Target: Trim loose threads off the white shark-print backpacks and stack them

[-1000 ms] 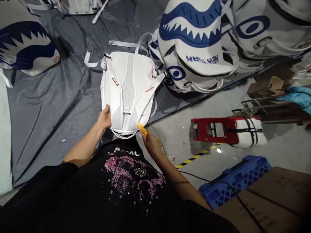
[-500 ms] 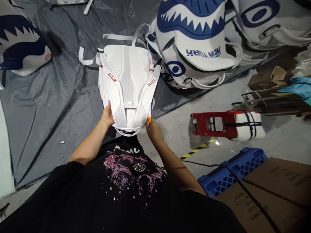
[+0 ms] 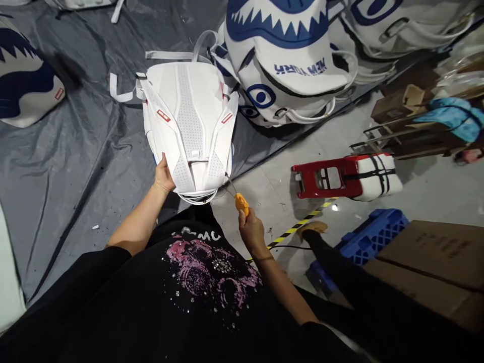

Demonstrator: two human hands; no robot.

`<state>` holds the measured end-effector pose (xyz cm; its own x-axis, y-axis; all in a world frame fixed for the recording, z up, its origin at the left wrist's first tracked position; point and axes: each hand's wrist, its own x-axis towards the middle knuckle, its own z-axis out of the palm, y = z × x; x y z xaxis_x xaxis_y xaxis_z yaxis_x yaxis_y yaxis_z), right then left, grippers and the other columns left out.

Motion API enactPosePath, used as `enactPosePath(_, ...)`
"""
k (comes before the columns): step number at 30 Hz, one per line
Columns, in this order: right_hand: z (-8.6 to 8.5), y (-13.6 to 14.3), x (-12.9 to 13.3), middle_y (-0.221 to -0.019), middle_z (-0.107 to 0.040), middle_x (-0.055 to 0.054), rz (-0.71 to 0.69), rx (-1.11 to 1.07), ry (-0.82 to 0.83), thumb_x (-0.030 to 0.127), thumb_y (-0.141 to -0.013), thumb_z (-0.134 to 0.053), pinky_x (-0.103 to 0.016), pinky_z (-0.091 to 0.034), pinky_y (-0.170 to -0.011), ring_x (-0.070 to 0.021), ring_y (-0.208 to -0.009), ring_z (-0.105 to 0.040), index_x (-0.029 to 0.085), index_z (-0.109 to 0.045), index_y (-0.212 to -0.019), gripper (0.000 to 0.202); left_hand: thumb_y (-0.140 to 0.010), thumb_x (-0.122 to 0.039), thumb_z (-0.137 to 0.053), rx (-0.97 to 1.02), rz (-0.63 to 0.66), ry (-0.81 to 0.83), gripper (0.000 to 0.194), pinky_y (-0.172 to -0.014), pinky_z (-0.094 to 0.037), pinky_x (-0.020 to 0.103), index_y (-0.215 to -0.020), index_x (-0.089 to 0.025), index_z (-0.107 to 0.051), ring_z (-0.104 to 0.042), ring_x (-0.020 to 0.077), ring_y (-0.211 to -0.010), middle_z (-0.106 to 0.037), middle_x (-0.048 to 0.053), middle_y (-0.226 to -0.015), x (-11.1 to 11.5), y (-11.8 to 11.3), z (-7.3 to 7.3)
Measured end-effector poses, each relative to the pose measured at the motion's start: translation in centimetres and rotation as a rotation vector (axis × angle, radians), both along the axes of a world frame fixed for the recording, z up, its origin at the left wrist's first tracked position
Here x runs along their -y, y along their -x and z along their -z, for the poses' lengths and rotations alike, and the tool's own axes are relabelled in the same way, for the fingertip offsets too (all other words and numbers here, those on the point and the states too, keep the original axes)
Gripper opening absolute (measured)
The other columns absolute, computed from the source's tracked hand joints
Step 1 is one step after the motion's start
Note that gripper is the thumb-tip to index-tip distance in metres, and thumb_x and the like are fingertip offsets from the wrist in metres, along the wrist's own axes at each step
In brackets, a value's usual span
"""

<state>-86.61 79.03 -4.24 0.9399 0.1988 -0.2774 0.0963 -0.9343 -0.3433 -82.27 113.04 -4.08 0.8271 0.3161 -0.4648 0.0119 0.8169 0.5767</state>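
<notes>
A white backpack [image 3: 187,111] stands in front of me, with its shoulder straps and padded back panel facing up toward me. My left hand [image 3: 164,175] holds its lower left side; the fingers behind it are hidden. In my right hand [image 3: 251,229] is a pair of orange-handled thread snips [image 3: 242,203]. Their thin metal blades look spread apart and point at the bag's lower right edge. I cannot tell whether the tips touch the fabric.
White and blue shark-faced backpacks [image 3: 291,55] crowd the right of the grey sheet [image 3: 91,176], with another bag [image 3: 26,80] at left. A red and white object [image 3: 344,176] lies on the floor near a blue pallet [image 3: 378,232], cartons [image 3: 434,252] and another person's leg [image 3: 333,262].
My right hand has drawn back down and right from the bag, bringing the snips into view. My left hand keeps its hold. Another person's foot and leg have appeared at right.
</notes>
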Motion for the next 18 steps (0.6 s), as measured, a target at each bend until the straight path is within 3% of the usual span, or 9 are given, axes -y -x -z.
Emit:
enactPosePath(3,0.0,3.7,1.1,-0.077,-0.069,-0.010,-0.014,-0.027,0.014,0.034,-0.102,-0.034,-0.027,-0.025,-0.055,-0.0197,-0.062,-0.061,0.011,-0.062,-0.108,0.037,-0.099,-0.057,-0.041,-0.013,-0.008,-0.008,0.056,-0.110,-0.048,0.050,-0.116,-0.010,-0.068,-0.070,0.0298,-0.111,-0.077,0.013,-0.100,0.3,-0.2,-0.2)
enactPosePath(6,-0.3,5.9,-0.2,-0.079,-0.072,-0.008,-0.163,-0.147,0.032,0.036,-0.103,-0.039,-0.026,-0.028,-0.055,-0.0199,-0.066,-0.065,0.015,-0.063,-0.112,0.033,-0.098,-0.058,-0.042,-0.020,-0.002,-0.014,0.055,-0.108,-0.050,0.050,-0.114,-0.012,-0.068,-0.070,0.0299,-0.110,-0.077,0.012,-0.100,0.6,-0.6,-0.3)
enactPosePath(9,-0.6,5.5,-2.3,-0.089,-0.075,-0.009,-0.234,-0.220,0.098,0.038,-0.104,-0.042,-0.026,-0.034,-0.059,-0.0213,-0.076,-0.070,0.018,-0.064,-0.114,0.032,-0.097,-0.059,-0.044,-0.010,-0.014,-0.054,0.053,-0.106,-0.051,0.053,-0.115,-0.014,-0.067,-0.069,0.0312,-0.111,-0.077,0.012,-0.102,0.6,-0.9,-0.8)
enactPosePath(12,-0.5,4.2,-3.1,-0.092,-0.076,-0.011,-0.159,-0.212,0.164,0.041,-0.106,-0.039,-0.028,-0.039,-0.063,-0.0241,-0.082,-0.072,0.018,-0.063,-0.116,0.035,-0.097,-0.059,-0.040,-0.109,0.091,-0.152,0.056,-0.104,-0.051,0.055,-0.118,-0.014,-0.065,-0.068,0.0330,-0.115,-0.075,0.015,-0.108,0.6,0.4,-2.3)
enactPosePath(14,-0.4,3.6,-3.1,-0.093,-0.076,-0.012,-0.132,-0.215,0.167,0.043,-0.106,-0.038,-0.029,-0.042,-0.065,-0.0251,-0.085,-0.073,0.018,-0.063,-0.117,0.037,-0.097,-0.057,-0.039,-0.278,0.181,-0.386,0.056,-0.105,-0.049,0.059,-0.123,-0.013,-0.061,-0.065,0.0351,-0.120,-0.072,0.018,-0.115,1.4,2.6,-3.5)
enactPosePath(15,-0.3,3.5,-3.0,-0.093,-0.076,-0.012,-0.130,-0.225,0.160,0.044,-0.106,-0.038,-0.029,-0.042,-0.066,-0.0253,-0.086,-0.073,0.018,-0.063,-0.118,0.038,-0.096,-0.055,-0.043,-0.353,0.179,-0.598,0.055,-0.107,-0.046,0.061,-0.127,-0.013,-0.059,-0.062,0.0359,-0.124,-0.069,0.020,-0.122,2.1,3.9,-3.9)
enactPosePath(17,-0.2,3.3,-3.0,-0.094,-0.076,-0.011,-0.129,-0.245,0.140,0.044,-0.106,-0.038,-0.029,-0.044,-0.068,-0.0256,-0.088,-0.073,0.018,-0.063,-0.118,0.038,-0.091,-0.049,-0.056,-0.379,0.126,-1.168,0.060,-0.115,-0.037,0.062,-0.140,-0.014,-0.050,-0.050,0.0370,-0.138,-0.057,0.022,-0.142,4.2,6.2,-4.2)
enactPosePath(18,-0.3,3.3,-3.1,-0.096,-0.076,-0.011,-0.129,-0.249,0.127,0.044,-0.106,-0.038,-0.029,-0.044,-0.069,-0.0258,-0.089,-0.073,0.018,-0.063,-0.118,0.038,-0.088,-0.044,-0.062,-0.294,0.155,-1.471,0.066,-0.119,-0.030,0.062,-0.146,-0.015,-0.046,-0.038,0.0373,-0.147,-0.046,0.022,-0.154,5.3,6.9,-3.9)
